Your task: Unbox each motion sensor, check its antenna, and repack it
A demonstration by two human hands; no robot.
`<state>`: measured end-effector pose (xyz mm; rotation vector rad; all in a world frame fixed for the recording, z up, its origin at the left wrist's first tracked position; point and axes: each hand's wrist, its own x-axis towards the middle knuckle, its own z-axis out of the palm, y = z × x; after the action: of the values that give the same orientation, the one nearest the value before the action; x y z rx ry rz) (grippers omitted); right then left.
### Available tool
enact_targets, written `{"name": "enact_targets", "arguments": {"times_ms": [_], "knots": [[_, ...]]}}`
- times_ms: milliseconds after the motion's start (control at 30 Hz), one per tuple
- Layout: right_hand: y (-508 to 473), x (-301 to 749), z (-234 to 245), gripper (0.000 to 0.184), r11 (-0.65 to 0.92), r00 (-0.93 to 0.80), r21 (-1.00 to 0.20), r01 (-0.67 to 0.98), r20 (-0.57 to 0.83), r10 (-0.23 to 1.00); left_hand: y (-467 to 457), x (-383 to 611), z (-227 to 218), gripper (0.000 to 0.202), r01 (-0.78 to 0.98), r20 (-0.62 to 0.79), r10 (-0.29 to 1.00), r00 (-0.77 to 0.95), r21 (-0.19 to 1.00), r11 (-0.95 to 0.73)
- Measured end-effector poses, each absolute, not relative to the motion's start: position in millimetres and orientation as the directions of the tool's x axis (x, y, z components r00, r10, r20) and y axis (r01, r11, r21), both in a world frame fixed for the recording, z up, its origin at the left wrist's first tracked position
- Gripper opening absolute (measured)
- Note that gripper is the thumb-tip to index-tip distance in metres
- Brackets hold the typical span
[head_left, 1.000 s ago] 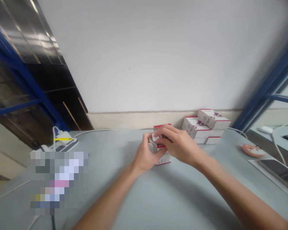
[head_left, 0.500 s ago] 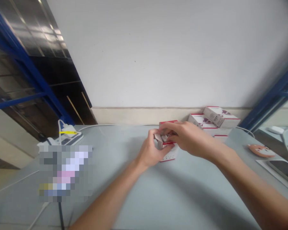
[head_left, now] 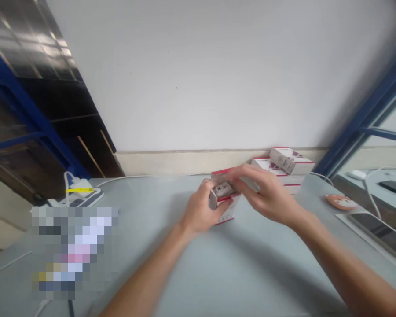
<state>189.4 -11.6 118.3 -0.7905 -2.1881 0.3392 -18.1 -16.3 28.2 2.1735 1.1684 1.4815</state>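
Observation:
Both hands meet over the middle of the grey table (head_left: 218, 273). My left hand (head_left: 198, 211) is wrapped round the left end of a small white box with red edges (head_left: 221, 193). My right hand (head_left: 267, 193) reaches over from the right, fingers curled on the top of the same box. A second like box (head_left: 229, 212) stands under it on the table, partly hidden by my hands.
A stack of white and red boxes (head_left: 287, 167) lies at the back right by the wall. A power strip with a yellow tag (head_left: 81, 193) sits at the left. An orange fox-shaped object (head_left: 341, 201) and a dark tablet (head_left: 379, 235) lie at the right.
The box in my hands has turned so that its end flap faces me. My right hand has shifted slightly to the right over it. The camera view has swung a little.

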Motion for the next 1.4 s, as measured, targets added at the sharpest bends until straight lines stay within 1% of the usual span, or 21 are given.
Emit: {"name": "enact_targets", "arguments": {"times_ms": [33,67,133,200,300,400,500,567,600,667,733,833,900,967,1000,1067,1167,1267,1333,1400], "knots": [[-12.3,200.2,107.5,0.022,0.756,-0.425,-0.455,0.472,0.633,0.646,-16.0,-18.0,28.1,0.046,0.484,0.676,0.720,0.158,0.583,-0.653],[-13.3,212.3,94.7,0.021,0.695,-0.336,-0.451,0.560,0.643,0.688,-15.9,-17.8,28.1,0.045,0.503,0.687,0.710,0.155,0.564,-0.656],[-16.1,237.6,65.7,0.020,0.543,-0.227,-0.472,0.695,0.572,0.788,-16.5,-17.5,28.7,0.043,0.539,0.690,0.709,0.145,0.546,-0.642],[-18.7,259.9,37.8,0.022,0.426,-0.148,-0.463,0.777,0.524,0.839,-17.6,-17.3,29.5,0.042,0.563,0.678,0.721,0.142,0.544,-0.622],[-16.2,278.4,8.9,0.028,0.332,-0.167,-0.375,0.866,0.408,0.897,-17.8,-17.6,29.1,0.045,0.583,0.654,0.742,0.148,0.548,-0.600],[-4.9,279.2,-3.5,0.032,0.316,-0.198,-0.331,0.889,0.344,0.918,-14.7,-17.9,26.0,0.052,0.587,0.667,0.726,0.165,0.525,-0.616],[3.7,273.9,-6.5,0.026,0.338,-0.243,-0.330,0.881,0.296,0.924,-11.1,-17.9,22.5,0.062,0.577,0.756,0.631,0.172,0.442,-0.687],[1.5,270.0,-2.5,0.023,0.353,-0.249,-0.361,0.863,0.304,0.919,-11.0,-17.7,21.2,0.063,0.609,0.786,0.590,0.183,0.381,-0.696],[-2.4,267.1,2.6,0.023,0.367,-0.243,-0.382,0.848,0.335,0.910,-12.0,-17.5,21.1,0.059,0.637,0.786,0.586,0.195,0.354,-0.685],[-14.7,256.7,20.2,0.021,0.415,-0.215,-0.423,0.805,0.444,0.870,-15.4,-16.1,21.7,0.047,0.696,0.771,0.598,0.219,0.306,-0.650],[-28.8,238.5,46.1,0.022,0.523,-0.219,-0.451,0.723,0.569,0.793,-19.7,-13.3,23.1,0.037,0.740,0.761,0.610,0.220,0.277,-0.613],[-41.5,200.9,84.4,0.021,0.634,-0.223,-0.454,0.626,0.675,0.703,-24.1,-8.1,25.6,0.030,0.759,0.743,0.635,0.209,0.287,-0.585],[-39.2,178.4,98.7,0.030,0.674,-0.247,-0.433,0.598,0.701,0.669,-24.9,-5.9,27.2,0.029,0.740,0.729,0.656,0.198,0.328,-0.587],[-29.9,165.2,101.8,0.041,0.705,-0.303,-0.374,0.603,0.710,0.636,-24.6,-5.5,28.7,0.029,0.722,0.714,0.679,0.169,0.380,-0.579],[-24.1,162.8,100.4,0.043,0.716,-0.327,-0.329,0.615,0.720,0.612,-24.3,-5.8,29.4,0.029,0.716,0.709,0.688,0.156,0.399,-0.573],[-13.4,164.9,95.7,0.038,0.738,-0.379,-0.214,0.640,0.747,0.546,-23.9,-6.9,30.4,0.031,0.704,0.709,0.686,0.163,0.403,-0.585],[-4.6,176.0,91.3,0.030,0.766,-0.489,-0.010,0.643,0.764,0.420,-24.0,-7.4,31.0,0.035,0.676,0.735,0.644,0.213,0.365,-0.640],[-2.8,184.8,90.6,0.031,0.773,-0.586,0.149,0.617,0.742,0.325,-24.1,-5.8,30.3,0.035,0.659,0.765,0.607,0.214,0.346,-0.668],[-2.3,187.2,89.7,0.032,0.772,-0.611,0.176,0.611,0.726,0.317,-23.9,-4.7,29.4,0.034,0.660,0.773,0.599,0.209,0.341,-0.669],[-0.8,187.4,89.2,0.032,0.755,-0.590,0.142,0.640,0.720,0.365,-23.9,-4.1,28.8,0.033,0.676,0.771,0.602,0.205,0.333,-0.657]]}}
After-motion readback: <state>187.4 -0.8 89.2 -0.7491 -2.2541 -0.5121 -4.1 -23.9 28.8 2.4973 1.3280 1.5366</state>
